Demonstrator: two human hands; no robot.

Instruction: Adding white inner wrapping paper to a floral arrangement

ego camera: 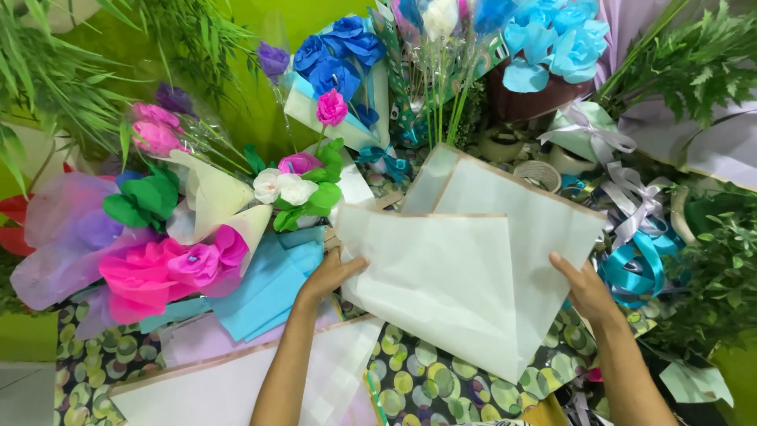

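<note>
near sheet: a second pale sheet with a brown edge lies flat at the bottom, between the forearms, untouched.
table cover: a cloth printed with green circles shows under the papers.
left hand: the left hand rests on the left edge of the white wrapping sheet, fingers laid over it and thumb tucked near the edge, a light pinch rather than a fist.
right hand: the right hand grips the sheet's right edge, fingers curled on top, thumb hidden behind, so how firm the hold is cannot be told.
sheet: it sits mid-table between both hands, folded so two offset layers show, its lower corner pointing toward the person.
step in hand: it looks like the folding and squaring of the wrapper, both hands steadying opposite edges.
next move: by my judgement, the layers need keeping aligned while the crease is pressed, with gentle pressure since the paper looks thin and easy to wrinkle.
left side: blue paper sheets and a pink paper-flower bouquet lie just beside the left hand.
right side: teal ribbon curls near the right hand.
far: a blue paper-rose bunch and green fronds stand at the back.
</note>
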